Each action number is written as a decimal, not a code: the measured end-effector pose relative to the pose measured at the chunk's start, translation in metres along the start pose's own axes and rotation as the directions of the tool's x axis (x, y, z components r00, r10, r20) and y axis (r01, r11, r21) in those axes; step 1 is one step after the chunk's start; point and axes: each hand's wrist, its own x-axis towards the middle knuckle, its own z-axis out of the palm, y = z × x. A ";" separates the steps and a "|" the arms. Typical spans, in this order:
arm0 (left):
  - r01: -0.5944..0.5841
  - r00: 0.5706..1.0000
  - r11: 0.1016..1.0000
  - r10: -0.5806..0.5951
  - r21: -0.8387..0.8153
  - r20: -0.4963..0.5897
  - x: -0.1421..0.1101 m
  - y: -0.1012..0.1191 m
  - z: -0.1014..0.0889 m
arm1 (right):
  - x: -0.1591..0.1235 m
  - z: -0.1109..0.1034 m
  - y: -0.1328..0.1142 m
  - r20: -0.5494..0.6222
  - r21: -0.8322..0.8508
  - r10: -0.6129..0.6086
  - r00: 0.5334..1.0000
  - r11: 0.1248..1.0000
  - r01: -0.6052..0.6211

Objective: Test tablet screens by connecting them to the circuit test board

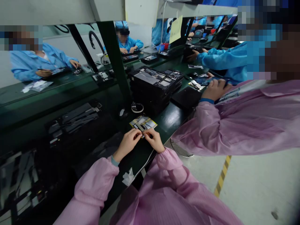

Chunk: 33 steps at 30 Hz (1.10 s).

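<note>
My left hand [127,143] and my right hand [154,139] meet over the near edge of the dark green bench [171,117]. Both are closed in a pinch on a small, thin piece between them that is too small to name. Just beyond my fingers lies a yellow-and-white sheet of small labels [143,123]. Both arms wear pink sleeves.
A stack of black trays with flat parts [156,82] stands beyond the sheet, beside a dark upright post [116,62]. More black trays [75,120] lie to the left. A co-worker in pink [234,118] works at my right; people in blue sit across the bench.
</note>
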 end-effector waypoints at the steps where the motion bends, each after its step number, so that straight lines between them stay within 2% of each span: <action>1: 0.002 1.000 1.000 -0.002 0.000 0.000 0.000 0.000 0.000 | 0.000 0.000 -0.001 0.000 0.002 0.003 1.000 1.000 -0.003; 7: 0.015 1.000 1.000 -0.015 0.014 -0.003 0.001 0.001 -0.001 | 0.000 -0.002 -0.003 0.019 0.003 -0.013 1.000 1.000 0.013; 13: -0.016 1.000 0.999 0.015 0.047 0.009 0.000 -0.001 -0.001 | 0.000 0.000 -0.002 -0.014 -0.001 0.006 1.000 1.000 -0.006; 23: -0.017 1.000 0.999 0.018 0.039 -0.018 -0.001 -0.007 0.004 | -0.001 0.000 -0.002 0.018 -0.006 -0.048 0.999 0.999 0.048; 33: -0.018 1.000 1.000 0.018 0.018 -0.010 0.000 -0.005 0.003 | -0.001 0.001 -0.001 -0.015 -0.004 -0.022 1.000 1.000 0.022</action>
